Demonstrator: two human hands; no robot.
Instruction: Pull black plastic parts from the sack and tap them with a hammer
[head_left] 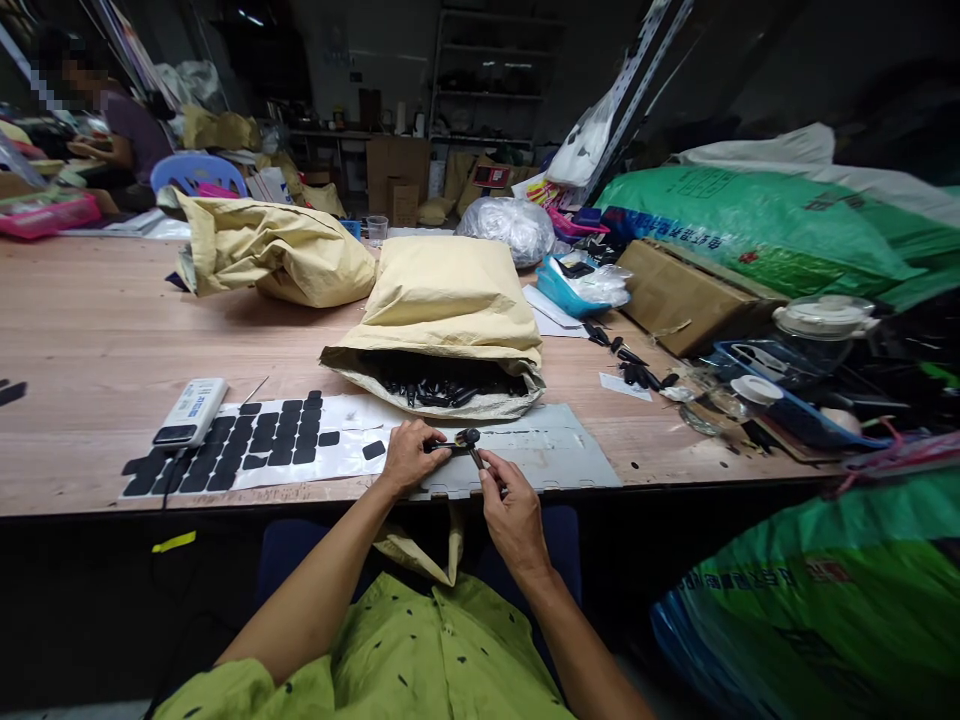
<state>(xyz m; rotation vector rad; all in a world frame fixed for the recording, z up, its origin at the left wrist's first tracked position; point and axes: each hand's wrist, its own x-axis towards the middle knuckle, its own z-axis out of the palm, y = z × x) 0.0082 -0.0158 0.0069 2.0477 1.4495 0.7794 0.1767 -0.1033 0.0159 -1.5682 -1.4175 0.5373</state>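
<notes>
My left hand [409,456] is closed, pinching a small black part [466,440] over a grey sheet [555,455] at the table's near edge. My right hand [510,505] is closed too and grips the lower end of the same black part. Just behind my hands lies a tan paper sack [442,310] on its side, its mouth open toward me with several black parts inside. To the left, a white backing sheet [345,450] carries several black adhesive pads [255,440].
A white remote-like device [191,412] rests on the pad sheet. A second tan sack [270,250] lies further back. Loose black parts [630,365], a cardboard box [682,295], blue trays and green sacks [750,220] crowd the right. Another person [120,125] sits far left.
</notes>
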